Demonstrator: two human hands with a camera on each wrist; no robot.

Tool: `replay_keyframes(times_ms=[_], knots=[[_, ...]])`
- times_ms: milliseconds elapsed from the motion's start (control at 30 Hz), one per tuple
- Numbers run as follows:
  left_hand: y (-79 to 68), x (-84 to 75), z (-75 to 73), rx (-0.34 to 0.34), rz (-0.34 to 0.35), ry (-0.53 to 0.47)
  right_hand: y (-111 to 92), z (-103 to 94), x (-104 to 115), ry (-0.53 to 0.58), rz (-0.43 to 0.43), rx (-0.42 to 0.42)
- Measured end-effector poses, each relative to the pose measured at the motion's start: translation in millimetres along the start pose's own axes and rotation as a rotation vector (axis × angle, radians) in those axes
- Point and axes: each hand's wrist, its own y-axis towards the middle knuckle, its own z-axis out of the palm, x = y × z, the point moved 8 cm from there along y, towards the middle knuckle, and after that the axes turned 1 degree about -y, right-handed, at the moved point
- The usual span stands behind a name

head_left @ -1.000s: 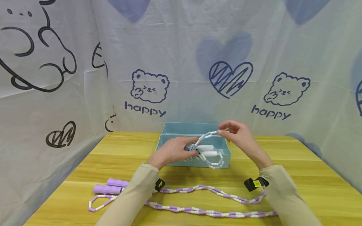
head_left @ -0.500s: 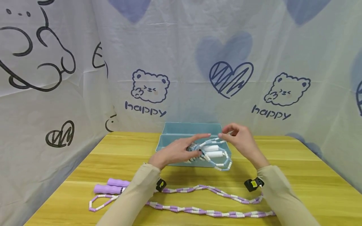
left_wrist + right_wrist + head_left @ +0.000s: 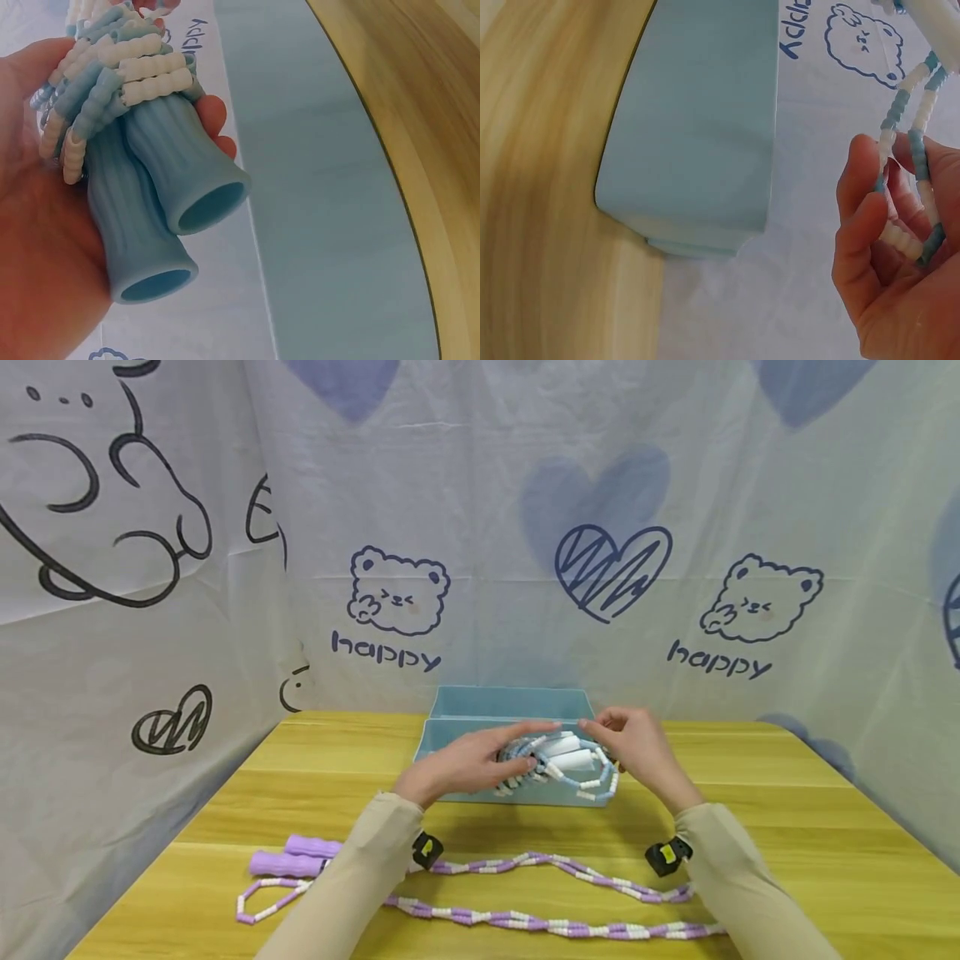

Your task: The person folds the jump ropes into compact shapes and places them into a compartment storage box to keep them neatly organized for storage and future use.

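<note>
My left hand (image 3: 472,762) grips a bundled blue-and-white beaded jump rope (image 3: 600,785) in front of the blue bin. Its two flared blue handles (image 3: 169,172) point out of the palm in the left wrist view, with beaded strands wrapped across them. White cylindrical parts show at the other end of the bundle in the head view. At the right, my right hand (image 3: 637,756) has its curled fingers round a beaded end loop (image 3: 922,142) of the same rope. Part of that loop is hidden behind the fingers.
Behind the hands, a light blue bin (image 3: 517,702) stands on the wooden table near the patterned cloth. A purple-and-white beaded jump rope (image 3: 525,920) lies stretched across the front, its purple handles (image 3: 288,863) at the left. Both forearms reach over it.
My right hand has moved down and slightly to the right, bringing the raised loop down toward the bundle. The left hand keeps its grip, now tilting the white parts a little upward.
</note>
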Motion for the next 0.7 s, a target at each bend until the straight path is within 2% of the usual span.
replay_keyframes(times_ms=[100, 267, 367, 500, 700], knots=[[-0.2, -0.5, -2.3, -0.013, -0.008, 0.010, 1, 1.6, -2, 0.077, -0.011, 0.008], [-3.1, 6.0, -12.5, -0.096, -0.083, 0.006, 1, 8.8, -4, 0.322, -0.037, 0.085], [-5.9, 12.0, -19.9, -0.169, -0.128, 0.018, 1, 13.1, -4, 0.419, -0.015, 0.118], [-7.6, 14.7, -28.2, -0.263, -0.145, 0.078, 0, 18.7, 1, 0.519, 0.030, 0.156], [-8.2, 13.7, -35.2, -0.363, -0.187, 0.177, -5, 30.8, 21, 0.701, 0.080, 0.284]])
